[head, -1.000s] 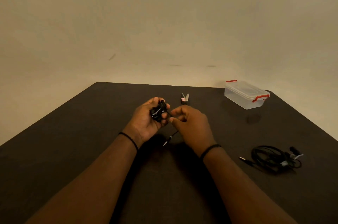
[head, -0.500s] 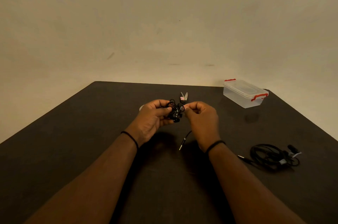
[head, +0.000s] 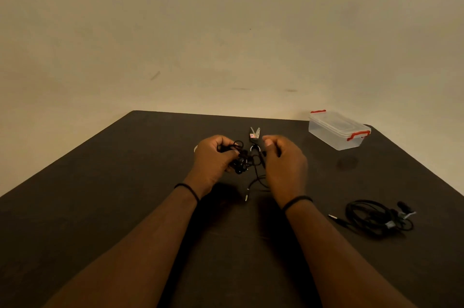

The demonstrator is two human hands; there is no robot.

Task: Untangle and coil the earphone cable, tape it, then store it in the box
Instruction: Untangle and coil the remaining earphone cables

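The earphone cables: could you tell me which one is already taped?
The coiled cable lying on the table's right side, with pale tape; the tangled cable is in the hands.

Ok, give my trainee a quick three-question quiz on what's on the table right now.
1. True or false: the lid of the clear box is off.
2. Which hand holds the tangled earphone cable bundle?
A. left hand
B. right hand
3. What lies on the table just beyond the hands?

Key:
1. False, the lid is on.
2. A.
3. Scissors; the second earphone cable lies to the right.
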